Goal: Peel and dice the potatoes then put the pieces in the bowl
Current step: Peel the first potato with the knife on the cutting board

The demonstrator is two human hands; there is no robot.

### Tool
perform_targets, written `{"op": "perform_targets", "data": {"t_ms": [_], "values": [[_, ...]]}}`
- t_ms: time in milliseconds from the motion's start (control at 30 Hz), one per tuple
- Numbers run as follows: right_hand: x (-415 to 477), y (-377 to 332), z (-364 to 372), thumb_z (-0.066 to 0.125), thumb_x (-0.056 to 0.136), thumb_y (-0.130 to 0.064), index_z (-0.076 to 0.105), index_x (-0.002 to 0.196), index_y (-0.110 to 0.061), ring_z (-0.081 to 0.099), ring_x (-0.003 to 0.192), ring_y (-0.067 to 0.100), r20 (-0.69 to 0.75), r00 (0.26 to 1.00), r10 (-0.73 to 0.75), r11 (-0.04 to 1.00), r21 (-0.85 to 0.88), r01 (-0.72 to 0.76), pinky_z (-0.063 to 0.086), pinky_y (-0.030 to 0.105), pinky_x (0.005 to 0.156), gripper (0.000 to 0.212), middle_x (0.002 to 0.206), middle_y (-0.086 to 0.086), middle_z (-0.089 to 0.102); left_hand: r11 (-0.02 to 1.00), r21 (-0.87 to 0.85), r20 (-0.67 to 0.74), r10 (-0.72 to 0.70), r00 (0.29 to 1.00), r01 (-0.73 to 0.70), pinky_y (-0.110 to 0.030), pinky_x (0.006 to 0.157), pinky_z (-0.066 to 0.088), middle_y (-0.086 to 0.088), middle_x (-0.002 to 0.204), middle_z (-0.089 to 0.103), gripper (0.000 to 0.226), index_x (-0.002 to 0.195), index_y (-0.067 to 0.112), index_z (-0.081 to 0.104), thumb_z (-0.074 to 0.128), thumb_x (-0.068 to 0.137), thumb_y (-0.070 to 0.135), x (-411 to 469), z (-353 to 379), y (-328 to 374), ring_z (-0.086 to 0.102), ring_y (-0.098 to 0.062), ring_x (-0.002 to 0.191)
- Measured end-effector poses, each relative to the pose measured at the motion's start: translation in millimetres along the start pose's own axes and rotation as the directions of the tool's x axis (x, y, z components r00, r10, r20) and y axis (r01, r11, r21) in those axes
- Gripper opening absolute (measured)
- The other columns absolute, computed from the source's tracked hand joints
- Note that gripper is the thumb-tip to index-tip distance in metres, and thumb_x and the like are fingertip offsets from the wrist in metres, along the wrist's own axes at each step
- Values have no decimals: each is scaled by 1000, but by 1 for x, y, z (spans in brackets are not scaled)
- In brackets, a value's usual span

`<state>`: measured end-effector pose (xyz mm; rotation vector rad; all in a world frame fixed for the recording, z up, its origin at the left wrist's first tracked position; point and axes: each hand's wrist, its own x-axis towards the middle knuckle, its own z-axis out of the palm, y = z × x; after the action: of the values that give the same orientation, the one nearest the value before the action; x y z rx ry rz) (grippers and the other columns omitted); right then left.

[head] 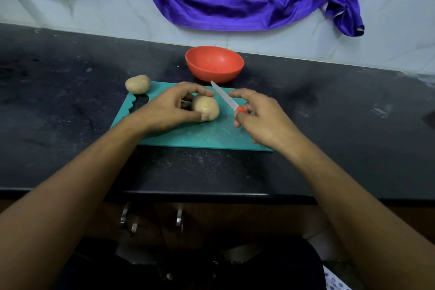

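At the far left corner of the teal cutting board (211,134) lies a spare potato (137,84), unpeeled; whether it rests on the board or on the dark table (58,101) is hard to tell. Right of it, the left hand (169,108) curls its fingers (200,92) round the second potato (206,107), thumb on the near side and forefinger arched over the far side. This potato sits on the board with its skin whole. Just beyond the board stands the red bowl (214,63), with nothing visible in it. Further right, the knife (226,97) slants its blade up and to the left, and the right hand (261,117) wraps its lower fingers round the red handle, forefinger stretched loosely above the blade.

Peeling appears about to begin. The right hand's hold looks light, so it should firm up first. The blade should run shallow under the skin, stroking away from the left thumb, and the potato should be turned a little after each strip. A round potato is likely to roll, so the left hand's hold needs to be sure.

No brand, label or writing can be read on the knife, board or bowl.
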<state>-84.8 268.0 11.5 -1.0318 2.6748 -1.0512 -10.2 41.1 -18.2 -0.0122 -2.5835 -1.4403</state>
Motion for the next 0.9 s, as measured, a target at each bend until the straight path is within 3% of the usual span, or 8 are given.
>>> {"op": "perform_targets", "data": {"t_ms": [67, 233, 433, 533, 767, 900], "values": [[-1, -2, 3, 53, 92, -13, 59, 131, -38, 59, 56, 18, 6, 1000, -13, 999, -43, 13, 58, 47, 59, 47, 83, 0, 72, 1000, -24, -15, 11, 1000, -12, -38, 104, 53, 8, 127, 64, 53, 126, 37, 63, 88, 80, 29, -1, 4, -3, 65, -13, 115], [0, -8, 0, 53, 87, -16, 57, 119, -40, 64, 61, 24, -12, 1000, -21, 995, -98, 19, 57, 50, 56, 40, 79, 0, 71, 999, -42, -149, 28, 988, -35, -32, 97, 56, 9, 125, 63, 63, 127, 25, 57, 92, 75, 17, 0, 15, -7, 63, -16, 112], [1, -11, -12, 54, 91, -15, 59, 128, -37, 64, 60, 20, -55, 998, -31, 988, -156, 23, 58, 48, 58, 44, 82, -2, 71, 998, -51, -150, 33, 988, -41, -35, 102, 53, 9, 135, 60, 75, 137, 27, 52, 91, 74, 13, 20, 21, -9, 61, -10, 118], [-3, -11, -7, 54, 89, -17, 58, 130, -39, 64, 63, 18, -44, 998, -33, 978, -208, 23, 59, 45, 63, 47, 84, -4, 72, 994, -106, -158, 17, 987, -34, -36, 105, 53, 10, 131, 64, 68, 135, 26, 56, 89, 77, 13, 23, 24, -13, 63, -8, 118], [0, -17, -5, 54, 89, -16, 59, 125, -39, 64, 59, 18, -21, 1000, -2, 969, -247, -3, 60, 44, 59, 43, 80, -4, 71, 993, -113, -217, 4, 976, -29, -33, 95, 58, 8, 119, 69, 60, 125, 28, 61, 92, 75, 25, 22, 26, -14, 69, -9, 104], [5, -23, -9, 55, 89, -14, 59, 119, -35, 66, 62, 20, -33, 999, 26, 967, -251, -33, 61, 46, 59, 37, 83, -3, 70, 995, -100, -249, -29, 968, 4, -36, 98, 57, 11, 122, 65, 83, 133, 26, 55, 94, 62, 44, 24, 26, -17, 67, -9, 107]]}}
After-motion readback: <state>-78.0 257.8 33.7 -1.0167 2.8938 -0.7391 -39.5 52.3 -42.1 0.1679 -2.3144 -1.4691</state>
